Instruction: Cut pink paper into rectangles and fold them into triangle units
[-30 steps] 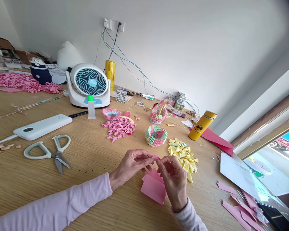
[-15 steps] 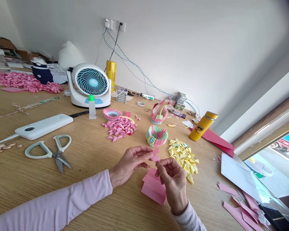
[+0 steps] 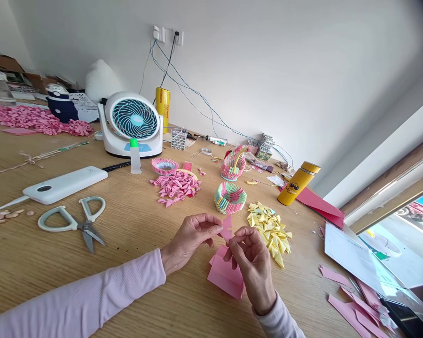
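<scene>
Between my hands is a small folded piece of pink paper (image 3: 227, 227). My left hand (image 3: 193, 237) pinches its left side between thumb and fingers. On its lower right, my right hand (image 3: 251, 263) grips it with thumb and index finger. Beneath my right hand lie pink paper sheets (image 3: 225, 277), partly covered by it. A pile of yellow folded pieces (image 3: 270, 230) is right of my hands. Just beyond them stands a round green, pink and yellow paper bowl (image 3: 230, 198). Pink folded pieces (image 3: 178, 187) are heaped farther left.
Open scissors (image 3: 86, 225) and a white power bank (image 3: 65, 184) lie on the left. A white fan (image 3: 134, 122) stands behind a glue bottle (image 3: 135, 159). Farther back is a paper basket (image 3: 232, 164). A yellow flask (image 3: 298, 184) and pink strips (image 3: 352, 314) are on the right.
The folded pink paper has changed shape and now shows a pointed top between my fingers. My right hand has shifted slightly, with its fingers still at the paper.
</scene>
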`<act>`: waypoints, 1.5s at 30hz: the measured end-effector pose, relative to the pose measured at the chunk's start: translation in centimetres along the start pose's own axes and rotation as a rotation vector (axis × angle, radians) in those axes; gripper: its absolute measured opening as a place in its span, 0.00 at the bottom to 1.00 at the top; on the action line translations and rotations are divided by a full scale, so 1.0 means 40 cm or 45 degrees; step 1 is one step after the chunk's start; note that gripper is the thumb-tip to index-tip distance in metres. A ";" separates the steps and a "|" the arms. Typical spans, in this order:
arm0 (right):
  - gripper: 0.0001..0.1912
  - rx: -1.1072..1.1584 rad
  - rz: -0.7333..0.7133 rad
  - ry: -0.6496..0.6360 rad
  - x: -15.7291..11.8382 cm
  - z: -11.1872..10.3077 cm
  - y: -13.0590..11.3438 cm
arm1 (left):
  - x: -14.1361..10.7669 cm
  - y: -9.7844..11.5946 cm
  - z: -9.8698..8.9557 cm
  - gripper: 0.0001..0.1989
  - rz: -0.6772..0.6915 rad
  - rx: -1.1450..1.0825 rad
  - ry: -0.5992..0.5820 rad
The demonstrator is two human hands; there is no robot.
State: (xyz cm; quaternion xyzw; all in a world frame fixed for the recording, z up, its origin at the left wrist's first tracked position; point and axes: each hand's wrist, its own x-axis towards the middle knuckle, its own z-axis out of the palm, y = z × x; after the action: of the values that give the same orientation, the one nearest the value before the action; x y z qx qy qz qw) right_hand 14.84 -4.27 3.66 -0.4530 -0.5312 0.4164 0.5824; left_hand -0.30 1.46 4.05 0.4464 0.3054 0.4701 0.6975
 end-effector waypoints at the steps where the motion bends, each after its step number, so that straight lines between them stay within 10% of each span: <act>1: 0.09 -0.012 0.003 -0.008 0.001 -0.001 0.001 | 0.000 -0.001 0.000 0.14 0.010 0.008 0.008; 10: 0.06 -0.045 -0.054 -0.108 0.014 -0.023 -0.001 | 0.000 0.007 0.004 0.16 0.034 0.024 -0.007; 19: 0.03 -0.547 -0.417 -0.242 0.036 -0.067 -0.015 | -0.004 0.006 -0.009 0.12 -0.377 -0.157 -0.371; 27: 0.10 -0.667 -0.184 -0.007 0.036 -0.050 0.002 | -0.013 0.013 0.008 0.14 -0.148 0.100 -0.363; 45: 0.06 -0.262 -0.103 -0.174 0.032 -0.052 0.004 | -0.020 -0.003 0.011 0.17 0.045 0.418 -0.355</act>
State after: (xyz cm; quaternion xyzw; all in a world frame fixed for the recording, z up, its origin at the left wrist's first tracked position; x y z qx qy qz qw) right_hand 17.03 -3.16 3.76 -0.4592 -0.6273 0.3658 0.5117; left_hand -0.18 0.55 4.11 0.6199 0.2706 0.3600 0.6426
